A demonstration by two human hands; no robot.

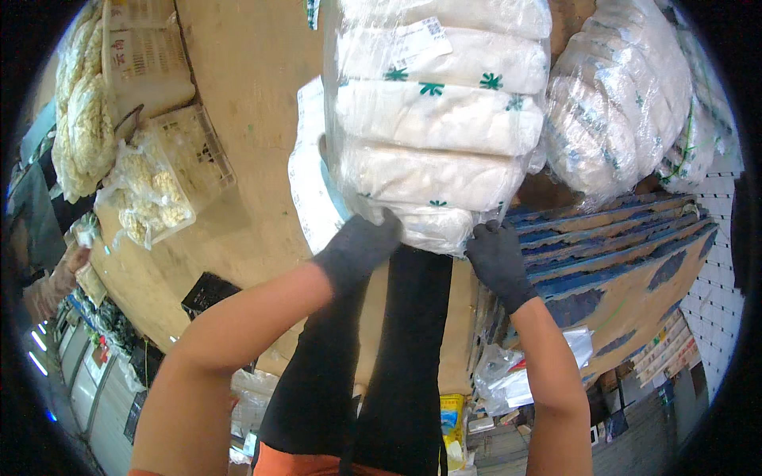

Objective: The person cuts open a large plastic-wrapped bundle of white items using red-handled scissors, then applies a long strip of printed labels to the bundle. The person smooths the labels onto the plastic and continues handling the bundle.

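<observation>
A big clear plastic bale (435, 119) of folded white cloths with small green marks fills the upper middle of the head view. My left hand (359, 246), in a dark grey glove, grips its lower left corner. My right hand (498, 258), gloved the same, holds the lower right corner. Both bare forearms rise from the lower edge. A second similar bale (615, 103) leans just to the right of the first.
Stacked blue pallets (611, 254) lie right of my right hand. At the left stand a white plastic crate (198, 151), a bag of pale fluffy material (147, 194) and a tall sack (83, 95). Loose plastic wrap (508, 373) lies lower right.
</observation>
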